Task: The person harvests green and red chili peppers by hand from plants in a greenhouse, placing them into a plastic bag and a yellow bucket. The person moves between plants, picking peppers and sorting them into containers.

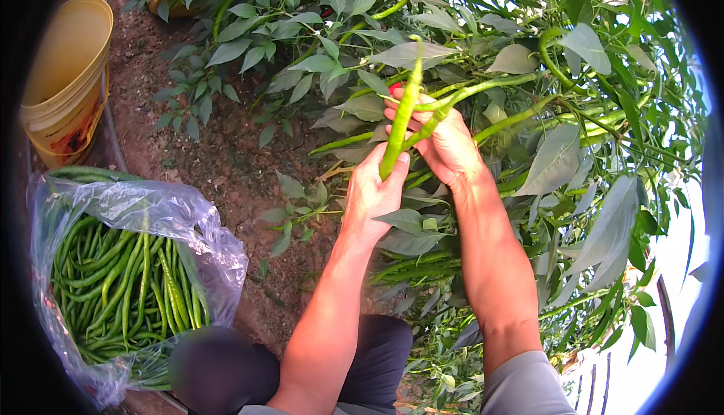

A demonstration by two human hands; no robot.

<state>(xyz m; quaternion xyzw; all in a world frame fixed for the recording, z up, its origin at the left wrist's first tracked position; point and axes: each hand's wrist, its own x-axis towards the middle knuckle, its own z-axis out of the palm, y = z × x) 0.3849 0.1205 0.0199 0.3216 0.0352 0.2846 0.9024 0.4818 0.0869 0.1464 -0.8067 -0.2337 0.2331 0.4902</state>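
Observation:
My left hand [373,186] grips the lower end of a long green chili pepper [404,109] between thumb and fingers. The pepper points upward, away from me. My right hand [444,146] is close beside it, palm turned inward, with fingertips behind the peppers. A second slender green chili pepper [475,88] crosses in front of the right hand and runs into the foliage. Whether the right fingers close on any pepper is unclear. Around both hands spread the leaves of the chili plant [551,163], with more green peppers hanging among them.
At lower left, a clear plastic bag [218,234] holds many green chili peppers [121,285]. Beyond it stands a yellowish plastic bucket [65,90]. Bare soil [198,158] runs between these and the plants. My dark-trousered leg [379,353] is below the left arm.

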